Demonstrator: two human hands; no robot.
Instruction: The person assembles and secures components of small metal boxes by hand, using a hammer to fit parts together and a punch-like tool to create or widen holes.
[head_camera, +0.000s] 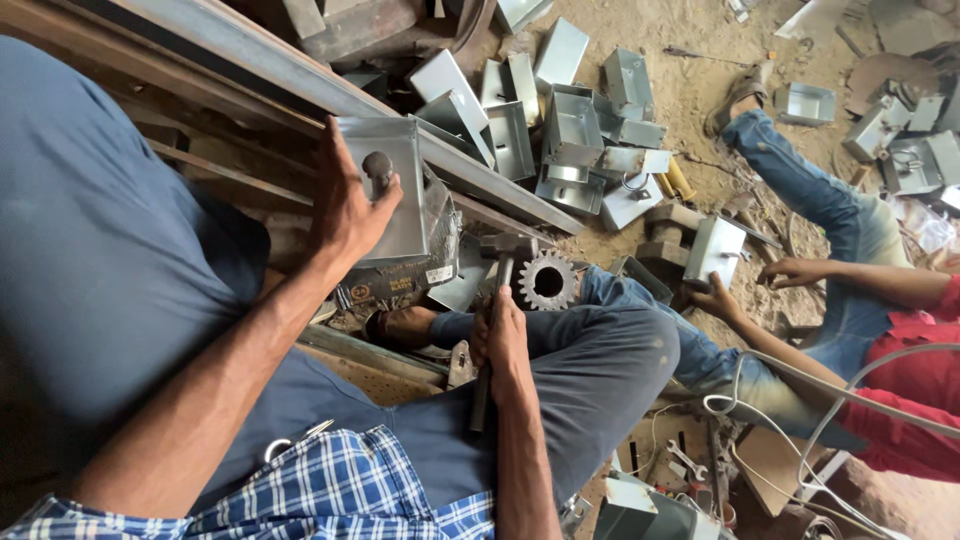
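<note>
Two hands engaged — left hand (345, 205) grips a grey sheet-metal box (385, 185) at upper centre-left; right hand (503, 340) clasps a hammer (497, 300) handle at centre, just right of and below the box.

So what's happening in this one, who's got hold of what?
A person seated on the ground holds a shallow metal box with the left hand, thumb on its inner face. The right hand grips a hammer by the handle, head up beside a toothed gear. A heap of similar metal boxes lies on the dirt beyond. A co-worker in a red shirt sits alongside, one hand on another box.
</note>
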